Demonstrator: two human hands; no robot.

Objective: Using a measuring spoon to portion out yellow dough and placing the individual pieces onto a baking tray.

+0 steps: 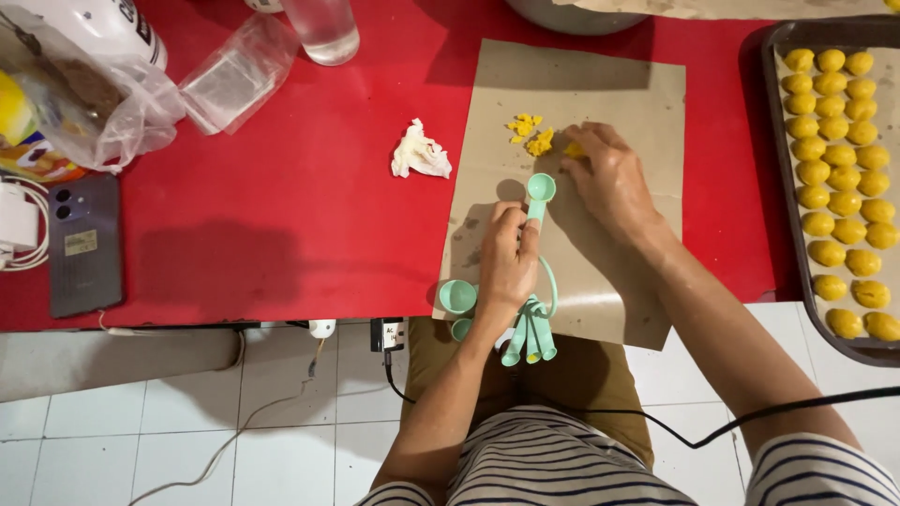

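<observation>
My left hand is closed around the handle of a mint-green measuring spoon, and the small round bowl of it points away from me, toward the yellow dough crumbs. The other spoons of the set hang from the same ring below my fist, over the near edge of the desk, and two round cups of the set lie just beside my wrist. My right hand rests flat on the brown paper sheet, fingers bent together over a little yellow piece at the fingertips; if it is really pinched I cannot tell, because the fingers hide it. The crumbs lie near the far end of the paper, just beyond the spoon bowl. I think the risk is the hanging spoons: they can swing and pull the grip, so the bowl tilts and the dough falls out. Also the paper is loose on the red desk, so a push may slide it. To my right stands a dark tray full of yellow dough balls, close to my forearm; a careless elbow could knock it. A crumpled tissue lies to the left of the paper, and a phone well apart.
</observation>
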